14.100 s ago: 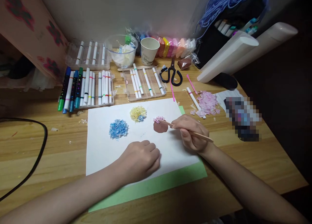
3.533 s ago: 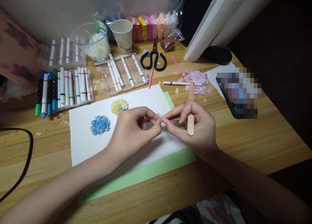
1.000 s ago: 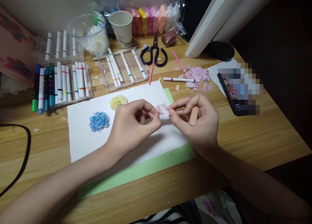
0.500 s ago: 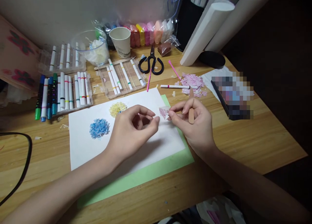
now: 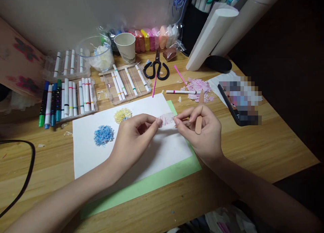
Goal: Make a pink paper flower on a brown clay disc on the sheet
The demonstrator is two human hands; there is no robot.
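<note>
A small strip of pink-streaked white paper (image 5: 166, 119) is stretched between my two hands above the white sheet. My left hand (image 5: 138, 133) pinches its left end between thumb and fingertips. At the other end, my right hand (image 5: 204, 131) pinches the strip and also keeps a flat wooden craft stick (image 5: 198, 125) tucked between its fingers. Below lies the white sheet (image 5: 93, 162) on a green sheet (image 5: 152, 180). A blue clump of paper bits (image 5: 104, 135) and a yellow clump (image 5: 122, 115) rest on the white sheet, the yellow one close to my left hand.
Behind my right hand are a heap of pink paper shreds (image 5: 198, 86) and a marker (image 5: 181, 92). Black-handled scissors (image 5: 157, 69), marker cases (image 5: 111, 99), a paper cup (image 5: 125, 49) and a clear tub (image 5: 101, 59) stand farther back. A phone (image 5: 231, 108) lies right; a black cable (image 5: 32, 158) curves left.
My left hand has taken hold of the paper's free end, which only my right hand held before. The paper is now spread out flat between both hands.
</note>
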